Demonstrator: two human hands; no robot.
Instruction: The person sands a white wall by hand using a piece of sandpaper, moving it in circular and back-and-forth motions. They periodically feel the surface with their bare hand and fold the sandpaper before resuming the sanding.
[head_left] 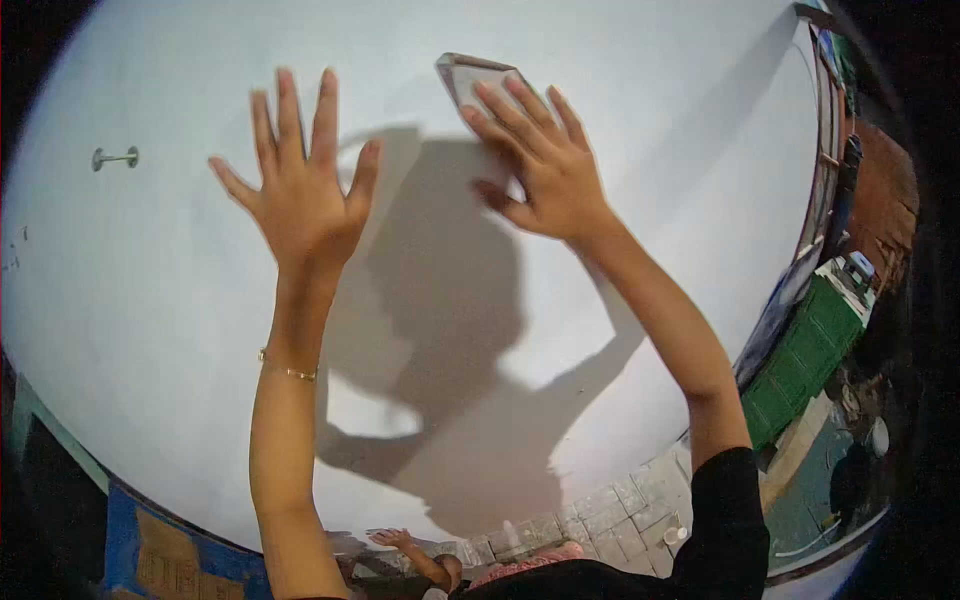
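Note:
Both my hands are raised in front of a white wall [620, 80]. At the upper left, my left hand [305, 185] has its fingers spread, with nothing in it; a thin bracelet [290, 372] circles that wrist. My right hand [545, 160] also has its fingers apart, and its thumb is blurred. Behind the right fingertips is a flat, pale object with a dark edge [478, 68], partly hidden by the fingers; whether the hand touches it I cannot tell. A large shadow of a head and arms falls on the wall between and below my hands.
A metal fitting [116, 158] sticks out of the wall at the left. On the right stands a green box [805, 345] near clutter. Another person's hand [390, 537] shows at the bottom, by the paved floor [610, 510]. Cardboard [168, 560] lies at the lower left.

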